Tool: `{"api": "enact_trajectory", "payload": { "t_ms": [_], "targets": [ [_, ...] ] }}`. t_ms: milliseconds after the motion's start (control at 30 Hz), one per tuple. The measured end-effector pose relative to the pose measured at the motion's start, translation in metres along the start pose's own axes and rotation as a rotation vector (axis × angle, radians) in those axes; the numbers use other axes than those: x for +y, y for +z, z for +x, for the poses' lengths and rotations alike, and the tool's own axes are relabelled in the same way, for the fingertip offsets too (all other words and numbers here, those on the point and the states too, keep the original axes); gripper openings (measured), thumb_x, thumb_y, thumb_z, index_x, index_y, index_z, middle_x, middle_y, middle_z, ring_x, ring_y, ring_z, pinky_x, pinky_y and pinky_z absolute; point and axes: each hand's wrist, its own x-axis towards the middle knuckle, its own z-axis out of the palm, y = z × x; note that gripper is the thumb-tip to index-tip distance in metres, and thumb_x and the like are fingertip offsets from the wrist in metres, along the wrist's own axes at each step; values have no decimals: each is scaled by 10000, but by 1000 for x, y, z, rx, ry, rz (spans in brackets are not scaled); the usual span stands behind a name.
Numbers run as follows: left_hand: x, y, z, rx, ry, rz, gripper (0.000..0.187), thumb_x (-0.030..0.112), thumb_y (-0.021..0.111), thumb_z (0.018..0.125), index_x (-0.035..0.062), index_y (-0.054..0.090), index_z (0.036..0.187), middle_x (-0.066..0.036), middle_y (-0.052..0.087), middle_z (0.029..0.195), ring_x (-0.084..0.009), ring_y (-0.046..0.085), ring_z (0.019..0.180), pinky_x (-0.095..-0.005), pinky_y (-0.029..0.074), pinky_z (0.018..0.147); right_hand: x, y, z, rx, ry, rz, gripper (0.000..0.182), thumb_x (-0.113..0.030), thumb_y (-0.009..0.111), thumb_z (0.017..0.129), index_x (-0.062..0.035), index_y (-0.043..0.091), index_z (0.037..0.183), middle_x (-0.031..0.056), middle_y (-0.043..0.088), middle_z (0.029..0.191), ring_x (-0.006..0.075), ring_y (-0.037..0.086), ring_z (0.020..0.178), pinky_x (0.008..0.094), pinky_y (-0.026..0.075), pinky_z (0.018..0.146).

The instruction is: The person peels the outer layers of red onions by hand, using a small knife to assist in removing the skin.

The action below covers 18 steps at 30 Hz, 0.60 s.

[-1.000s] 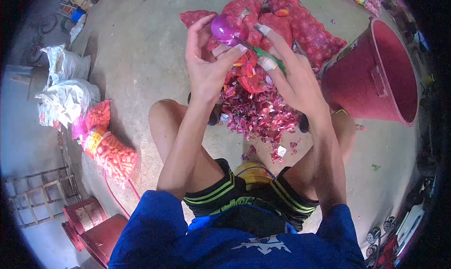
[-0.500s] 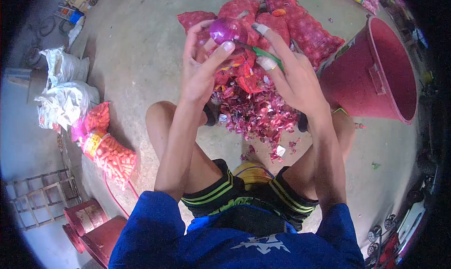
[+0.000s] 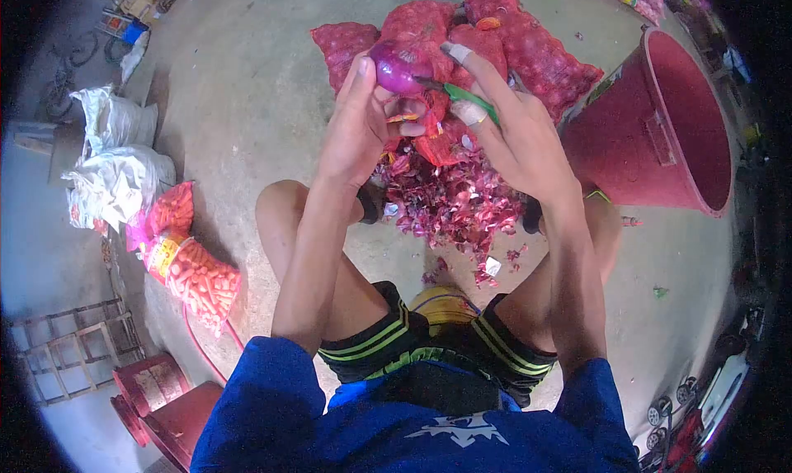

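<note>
Head view: left hand [image 3: 356, 134] closed round peeled red onion [image 3: 398, 66], held above heap of onion skins [image 3: 450, 201] on floor. Right hand [image 3: 516, 139] gripping green-handled knife [image 3: 464, 97], blade at onion; fingers taped. Onion likely firm, light, slick once peeled: best cupped round sides, as now. Red mesh onion sacks [image 3: 528, 48] behind, red bucket [image 3: 660, 134] beside. No legible writing.

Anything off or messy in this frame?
Yes. Purple onion skins are strewn in a heap on the floor between the person's knees, under the onion that the left hand holds. The red bucket leans tilted. The right hand, gripping a green-handled knife, has taped fingers.
</note>
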Motion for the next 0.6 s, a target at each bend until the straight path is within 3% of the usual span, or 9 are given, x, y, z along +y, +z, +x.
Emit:
{"api": "enact_trajectory", "payload": {
  "t_ms": [33,167,233,267,333,367,433,533,600],
  "targets": [
    [0,1,0,-20,-2,-11,553,577,408,1126,142,505,1453,-48,720,1234,-213,732,1070,-411,625,803,0,0,0,0,0,0,628,-140,653,987,-125,445,1580,253,640,750,463,656,710,566,486,664],
    [1,20,0,74,-14,-28,558,552,422,1132,109,530,1453,-63,700,1297,-215,696,1166,-412,618,914,2,2,-2,-8,17,-13,649,-139,663,973,-105,436,1581,257,635,737,463,658,710,566,494,668],
    [-5,21,3,163,160,-9,559,506,473,1131,55,525,1456,-78,680,1353,-220,683,1199,-396,591,993,2,1,-4,8,10,-33,657,-139,666,969,-102,434,1582,258,633,732,463,660,710,565,497,669],
    [-6,19,3,163,160,-9,559,506,473,1131,55,525,1456,-78,680,1353,-220,683,1199,-396,591,993,0,0,-4,-27,60,-20,662,-114,649,979,-113,417,1600,239,656,813,463,661,771,532,504,724],
    [-5,17,0,162,249,-113,491,308,666,1075,20,529,1448,-95,674,1359,-210,668,1227,-384,566,1040,-2,1,-3,-63,111,-7,669,-89,631,990,-125,400,1617,219,678,893,464,663,832,498,510,780],
    [-6,18,0,163,248,-114,491,308,666,1075,20,529,1448,-95,674,1359,-210,668,1227,-384,566,1040,-1,3,-1,-25,83,-5,668,-116,648,978,-110,411,1602,235,658,810,463,662,763,532,507,726],
    [-7,23,0,103,391,62,584,87,790,961,16,510,1468,-107,665,1357,-196,663,1225,-380,561,1047,0,5,0,14,53,-3,669,-144,665,966,-95,423,1587,251,638,727,462,661,694,566,504,672],
    [-9,18,3,164,347,98,702,-42,831,865,32,501,1480,-107,670,1327,-192,661,1210,-373,556,1054,1,5,-1,5,46,-23,671,-156,666,970,-95,419,1591,246,642,730,461,662,692,565,507,674],
    [-9,19,3,161,373,94,680,-17,819,889,45,494,1483,-102,678,1306,-189,669,1187,-364,564,1039,0,7,0,36,11,-9,686,-143,665,959,-99,415,1597,245,643,735,458,664,697,563,507,677]
  ]
}}
